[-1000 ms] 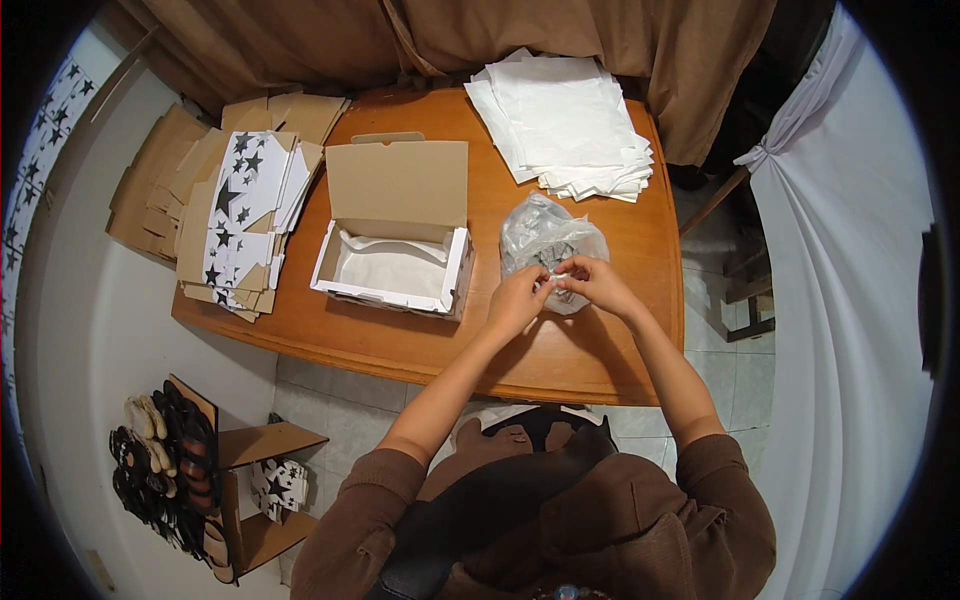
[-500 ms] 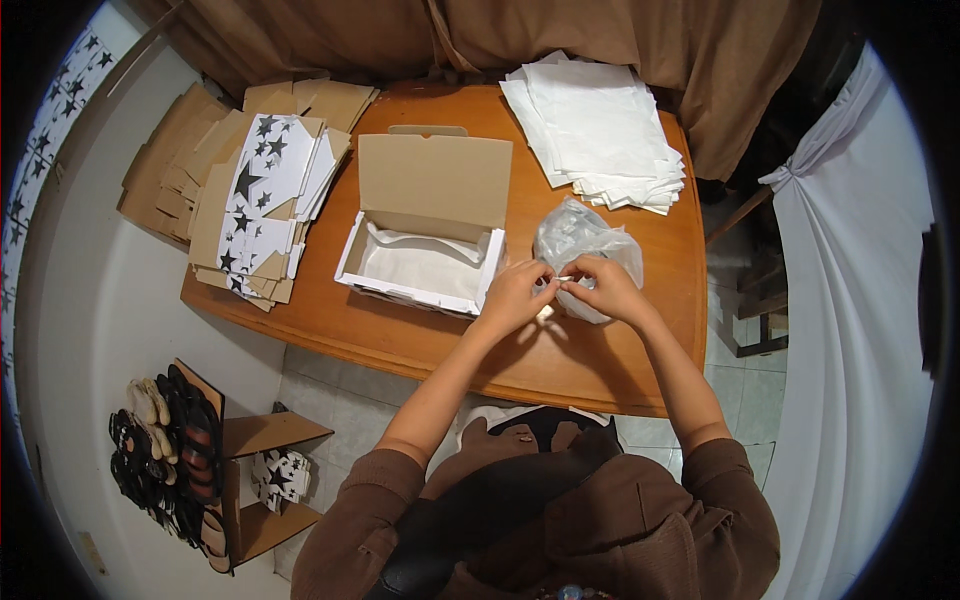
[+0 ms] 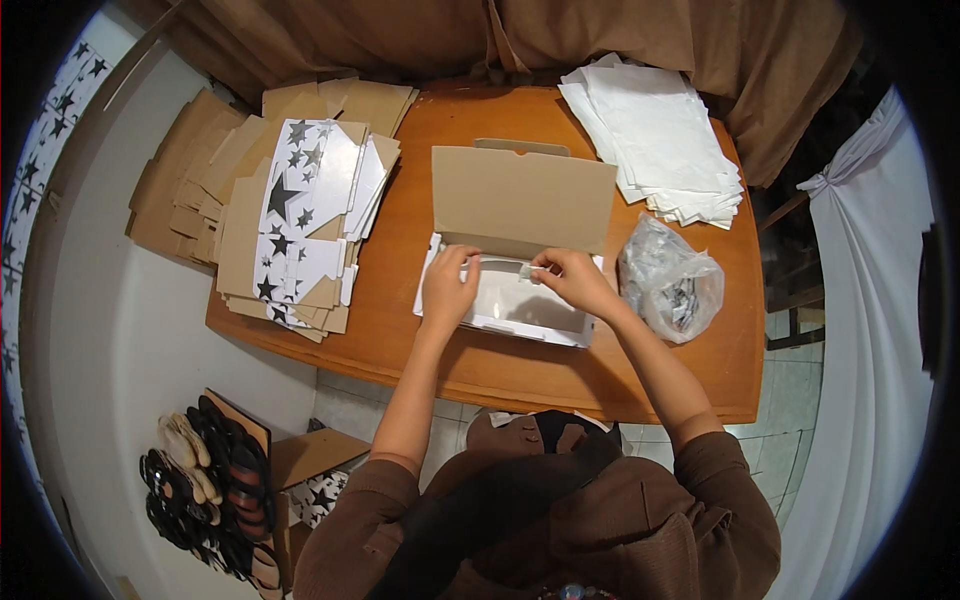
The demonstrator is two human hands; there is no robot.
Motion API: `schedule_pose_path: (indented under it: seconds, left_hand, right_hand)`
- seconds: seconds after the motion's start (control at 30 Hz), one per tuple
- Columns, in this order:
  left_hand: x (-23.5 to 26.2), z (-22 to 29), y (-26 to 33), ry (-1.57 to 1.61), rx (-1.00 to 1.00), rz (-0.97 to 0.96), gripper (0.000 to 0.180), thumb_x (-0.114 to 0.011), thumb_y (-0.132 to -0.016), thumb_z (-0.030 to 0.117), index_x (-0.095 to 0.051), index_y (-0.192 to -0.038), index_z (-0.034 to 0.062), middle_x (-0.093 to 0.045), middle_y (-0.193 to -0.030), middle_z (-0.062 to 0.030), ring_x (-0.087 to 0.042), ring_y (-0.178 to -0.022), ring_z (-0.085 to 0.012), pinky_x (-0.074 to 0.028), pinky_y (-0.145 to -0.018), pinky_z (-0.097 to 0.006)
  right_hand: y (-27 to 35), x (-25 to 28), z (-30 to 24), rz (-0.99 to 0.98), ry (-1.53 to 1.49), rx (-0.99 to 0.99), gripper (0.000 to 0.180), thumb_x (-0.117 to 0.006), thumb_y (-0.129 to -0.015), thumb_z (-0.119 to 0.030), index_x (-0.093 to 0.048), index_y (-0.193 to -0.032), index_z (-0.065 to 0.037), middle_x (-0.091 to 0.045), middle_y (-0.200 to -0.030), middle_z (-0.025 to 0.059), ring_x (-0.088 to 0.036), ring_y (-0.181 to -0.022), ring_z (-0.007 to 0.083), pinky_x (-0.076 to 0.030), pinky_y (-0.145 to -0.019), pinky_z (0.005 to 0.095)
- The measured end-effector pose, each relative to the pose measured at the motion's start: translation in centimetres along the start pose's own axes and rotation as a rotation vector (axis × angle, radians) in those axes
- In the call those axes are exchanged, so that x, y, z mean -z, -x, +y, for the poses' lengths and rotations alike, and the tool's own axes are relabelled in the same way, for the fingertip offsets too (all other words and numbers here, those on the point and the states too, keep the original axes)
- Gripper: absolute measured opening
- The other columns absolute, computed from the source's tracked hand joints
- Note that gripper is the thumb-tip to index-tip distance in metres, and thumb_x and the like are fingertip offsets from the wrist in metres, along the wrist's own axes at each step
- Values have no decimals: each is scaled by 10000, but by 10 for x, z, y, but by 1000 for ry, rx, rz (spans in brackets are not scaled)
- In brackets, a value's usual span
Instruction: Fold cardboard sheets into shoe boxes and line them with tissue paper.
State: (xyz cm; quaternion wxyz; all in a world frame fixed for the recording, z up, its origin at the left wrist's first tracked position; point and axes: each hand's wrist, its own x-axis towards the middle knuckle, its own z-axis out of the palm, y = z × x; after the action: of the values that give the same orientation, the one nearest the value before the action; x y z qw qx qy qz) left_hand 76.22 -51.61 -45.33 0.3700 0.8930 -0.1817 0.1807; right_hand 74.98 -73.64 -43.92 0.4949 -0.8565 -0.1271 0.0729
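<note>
An open cardboard box [image 3: 522, 322], white outside and brown inside the raised lid, stands before me with white tissue paper [image 3: 500, 295] lining it. My right hand [image 3: 578, 281] is above the box's inside, pinching a small pale packet [image 3: 525, 272] between thumb and fingertips. At the box's left wall is my left hand [image 3: 450, 287], its fingers bent and the thumb apart, with nothing visible in it. A clear plastic bag [image 3: 672, 278] with small things inside lies just right of the box.
Flat cardboard pieces, some white with black stars [image 3: 300, 210], are piled on the table's left. White paper sheets [image 3: 655, 140] are stacked at the back right. Sandals [image 3: 215, 480] sit on a rack at lower left. The wooden table [image 3: 640, 375] ends close to my body.
Both hands have moved from over the plastic bag to the box. They have separated; the right one carries the small packet. The whole view has shifted, so the table things appear further right.
</note>
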Motion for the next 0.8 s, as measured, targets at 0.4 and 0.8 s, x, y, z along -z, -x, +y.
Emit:
schedule_pose_path:
  seconds: [0.4, 0.8]
  left_hand:
    - [62, -86, 43, 128, 423, -208, 182, -546, -878, 168, -629, -941, 19, -623, -899, -129, -625, -794, -264, -490, -713, -360]
    - [76, -81, 37, -231, 402, -665, 424, -599, -817, 432, -693, -821, 19, -658, -746, -174, -641, -726, -332, -497, -662, -416]
  right_hand:
    - [-73, -86, -14, 24, 486, 260, 227, -586, -761, -88, -633, -982, -65, -623, -973, 101, -585, -945, 297, -485, -779, 413]
    - [-151, -121, -35, -356, 1206, 709, 169, -532, -801, -179, -699, -819, -195, -646, -936, -62, -555, -983, 152, -415, -815, 296]
